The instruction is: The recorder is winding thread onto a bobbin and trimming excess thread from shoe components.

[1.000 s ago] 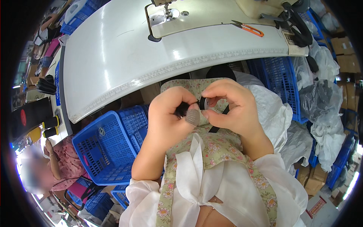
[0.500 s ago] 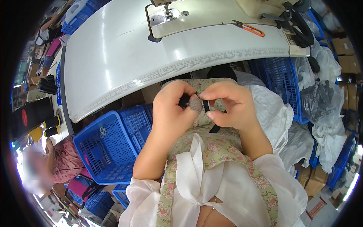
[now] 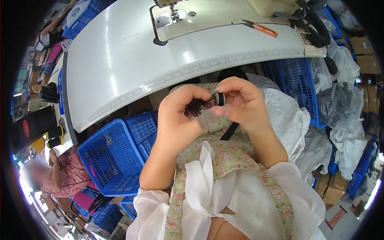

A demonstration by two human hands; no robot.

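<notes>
Above my lap, my two hands meet at a small round black piece with a silvery rim [image 3: 220, 99]. My right hand [image 3: 250, 104] pinches it between thumb and fingers. A tangle of fine black threads [image 3: 194, 107] lies in the curl of my left hand [image 3: 176, 114], whose thumb wears a greyish wrap [image 3: 206, 119]. The left fingertips touch the near side of the round piece. From below my right hand a flat black strip [image 3: 229, 132] hangs over the flowered apron [image 3: 232, 154]. What the round piece is, I cannot make out.
Ahead stands a white sewing table [image 3: 132, 60] with a sewing machine [image 3: 172, 16] and orange-handled thread snips [image 3: 262, 29]. Blue crates [image 3: 112, 156] sit at the left; white plastic bags [image 3: 286, 124] and another crate [image 3: 298, 86] at the right. A person in pink [image 3: 66, 172] sits far left.
My right fingers have shifted on the round piece, turning its silvery rim into view. More black threads show by my left hand, and the left thumb has moved lower.
</notes>
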